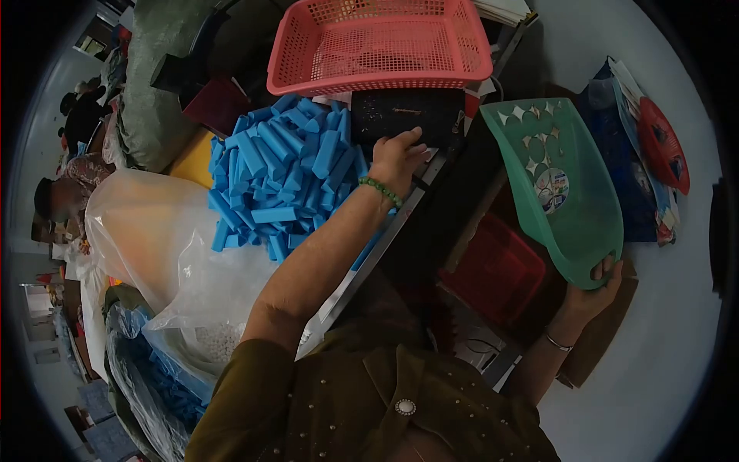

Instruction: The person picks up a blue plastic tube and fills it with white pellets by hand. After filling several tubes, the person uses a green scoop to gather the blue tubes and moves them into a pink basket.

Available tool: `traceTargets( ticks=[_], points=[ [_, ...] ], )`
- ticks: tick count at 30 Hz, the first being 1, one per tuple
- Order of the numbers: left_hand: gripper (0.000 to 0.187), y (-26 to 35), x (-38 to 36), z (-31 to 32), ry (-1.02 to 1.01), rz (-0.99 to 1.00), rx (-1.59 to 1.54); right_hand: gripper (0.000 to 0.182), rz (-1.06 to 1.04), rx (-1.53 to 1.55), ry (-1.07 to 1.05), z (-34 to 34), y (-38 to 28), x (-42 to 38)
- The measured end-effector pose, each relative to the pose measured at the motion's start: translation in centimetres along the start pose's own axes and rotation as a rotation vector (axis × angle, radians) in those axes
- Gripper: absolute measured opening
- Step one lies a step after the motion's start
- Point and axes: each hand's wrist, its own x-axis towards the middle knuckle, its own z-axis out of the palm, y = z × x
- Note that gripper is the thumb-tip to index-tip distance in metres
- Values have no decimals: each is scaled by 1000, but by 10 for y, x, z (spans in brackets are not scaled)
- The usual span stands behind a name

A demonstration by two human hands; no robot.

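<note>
My left hand (pixel 396 160), with a green bead bracelet on its wrist, is over the near edge of a black mat (pixel 439 115). Its fingers are slightly bent and apart, with nothing visible in them. Just left of it lies a large heap of blue foam-like blocks (pixel 277 165). My right hand (pixel 600 291), below a silver bangle, grips the handle end of a green plastic scoop-shaped basket (pixel 581 177). The basket is tilted, with star-shaped holes and a round sticker in it.
A pink mesh basket (pixel 377 46) stands behind the mat. Clear plastic bags (pixel 146 239) lie at the left, and a red bin (pixel 496 266) is below the table's metal edge (pixel 377 250). A person (pixel 85 165) is at the far left.
</note>
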Motion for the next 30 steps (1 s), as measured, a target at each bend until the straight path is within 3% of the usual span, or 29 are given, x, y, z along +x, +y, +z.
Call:
traceTargets(
  ticks=[3,8,11,13,15,16,20,22,23,25,30],
  points=[
    [56,-4,7,11,-93,26,-54,13,-1,21,-93,-1,2,2],
    [71,-2,30,35,-217,22,-63,18,-2,-102,-53,14,-9,-2],
    [66,4,37,35,-350,31,-16,22,-39,-224,-11,23,-18,-4],
    [58,5,53,12,-377,-67,86,24,-71,-306,27,32,-24,-11],
    [44,7,53,-12,-477,282,919,28,-18,-274,42,46,-26,-19],
    [35,9,39,-18,-435,319,922,28,-18,-286,50,52,-29,-24],
    [26,18,-1,-43,-454,403,981,30,113,-380,-1,79,-34,-42],
    [23,17,-12,-55,-691,840,1613,29,158,-443,-22,83,-38,-46],
    [23,13,-18,-58,-689,843,1606,31,250,-460,-94,80,-43,-45],
    [23,3,-26,-62,-645,1055,2070,34,333,-478,-174,87,-40,-50],
    [27,-11,-24,-62,-539,1193,2260,39,339,-553,-203,110,-24,-73]
  ],
)
